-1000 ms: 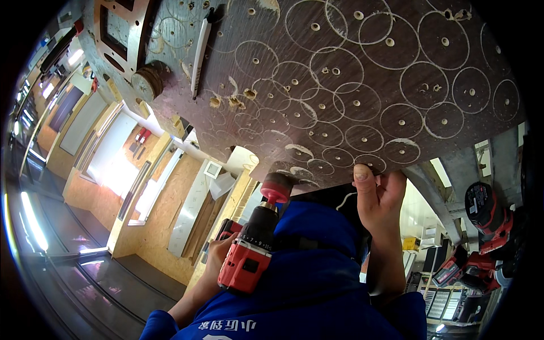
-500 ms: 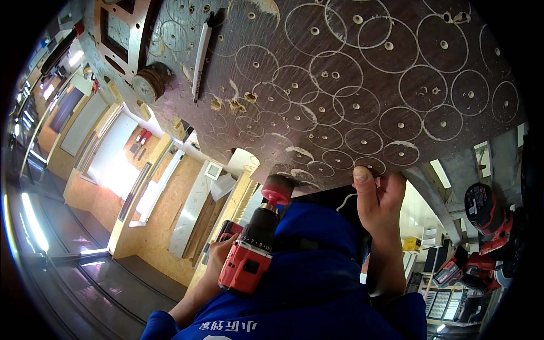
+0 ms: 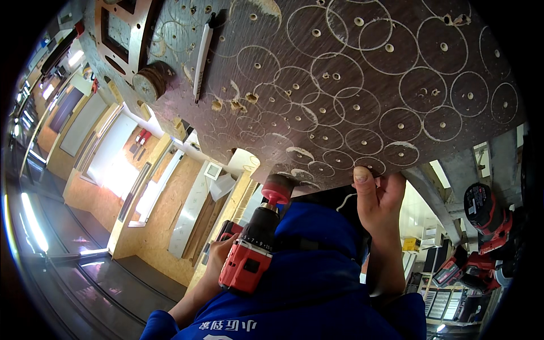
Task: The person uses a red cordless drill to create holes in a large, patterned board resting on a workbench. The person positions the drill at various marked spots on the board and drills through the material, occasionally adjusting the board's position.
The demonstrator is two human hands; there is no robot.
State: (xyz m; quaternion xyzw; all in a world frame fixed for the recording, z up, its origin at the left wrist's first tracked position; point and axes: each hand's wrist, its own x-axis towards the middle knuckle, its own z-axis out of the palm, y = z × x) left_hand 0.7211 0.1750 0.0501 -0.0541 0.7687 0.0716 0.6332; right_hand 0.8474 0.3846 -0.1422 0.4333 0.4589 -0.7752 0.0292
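A red and black cordless drill (image 3: 246, 263) is in my left hand (image 3: 216, 260), whose fingers are wrapped round the handle and mostly hidden behind the body. Fitted in its chuck is a red hole saw (image 3: 276, 191), its toothed end against the near edge of a dark brown board (image 3: 391, 85). Ring-shaped cuts with small centre holes cover the board, many overlapping. My right hand (image 3: 378, 198) grips the board's near edge to the right of the saw, thumb on the top face and fingers curled beneath, partly hidden.
On the board lie a utility knife (image 3: 202, 59), a round wooden plug (image 3: 148, 84) and a brown cut-out frame (image 3: 136, 42) at far left. Red and black power tools (image 3: 487, 221) are at the right. Wood-panelled partitions (image 3: 161, 226) stand at the left.
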